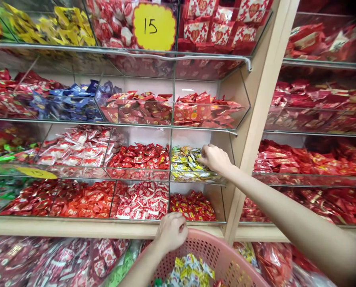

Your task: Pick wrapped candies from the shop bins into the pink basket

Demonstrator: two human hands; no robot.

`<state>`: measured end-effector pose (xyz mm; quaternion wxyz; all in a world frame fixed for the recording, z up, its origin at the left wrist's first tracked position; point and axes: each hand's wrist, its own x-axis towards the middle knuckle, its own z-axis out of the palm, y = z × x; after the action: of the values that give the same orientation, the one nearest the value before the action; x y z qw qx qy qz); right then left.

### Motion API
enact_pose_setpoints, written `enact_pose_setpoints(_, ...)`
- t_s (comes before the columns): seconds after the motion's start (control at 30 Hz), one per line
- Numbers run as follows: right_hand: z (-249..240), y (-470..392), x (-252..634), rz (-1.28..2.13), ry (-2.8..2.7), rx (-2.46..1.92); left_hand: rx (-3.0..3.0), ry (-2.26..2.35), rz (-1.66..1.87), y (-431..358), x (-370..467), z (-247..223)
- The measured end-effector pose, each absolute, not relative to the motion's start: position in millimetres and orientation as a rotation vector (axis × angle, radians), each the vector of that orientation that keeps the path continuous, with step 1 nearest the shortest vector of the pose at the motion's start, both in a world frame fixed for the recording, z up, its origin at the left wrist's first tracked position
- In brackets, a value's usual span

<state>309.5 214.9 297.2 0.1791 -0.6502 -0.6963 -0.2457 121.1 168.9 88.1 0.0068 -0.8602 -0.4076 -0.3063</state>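
The yellow sweets (pixel 186 159) were spread just left of the right hand (pixel 200 158), in a compartment of the shelf, and their near right end was touched or overlapped by its fingers. No single long axis was shown by the pile; the small packets were laid in mixed directions. The right hand was bent at the fingers and drawn in, but whether a packet was pinched in it could not be told. The left hand (pixel 173 230) was set lower and farther from the pile; it was curled over the rim of the basket (pixel 207 245) and seemed to be clamped there. By the right hand, the basket was placed below and a little to the left.

The yellow sweets were wrapped in glossy yellow and white, with darker marks too small to be read. Similar wrapped sweets (pixel 191 271) were held in the basket, below the left hand and to its right. Red sweets (pixel 140 159) were heaped farther left of the right hand, beyond a clear divider (pixel 170 147).
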Motion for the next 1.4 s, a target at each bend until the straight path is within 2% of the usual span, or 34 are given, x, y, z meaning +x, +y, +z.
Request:
enact_pose_setpoints(0.5,291.2,215.7,324.5,-0.612,-1.854,-1.835,-2.683,-1.283,-0.926,167.6,121.6,91.6)
enact_pose_setpoints(0.8,295.0,202.8,330.4,-0.832,-1.800,-1.798,-2.680,-1.267,-0.926,167.6,122.1,91.6)
enact_pose_setpoints(0.93,301.8,183.0,327.8,-0.818,-1.731,-1.552,-2.690,-1.273,-0.921,166.2,121.7,94.4)
enact_pose_setpoints(1.03,298.4,148.6,321.1,-0.683,-1.758,-1.275,-2.705,-1.281,-0.896,165.4,121.5,96.7)
enact_pose_setpoints(1.2,244.9,90.7,309.5,-0.296,-2.060,-1.104,-2.715,-1.271,-0.859,165.2,122.2,97.8)
enact_pose_setpoints(1.4,143.5,83.4,314.0,-0.014,-2.468,-1.428,-2.697,-1.296,-0.850,164.0,123.5,98.0)
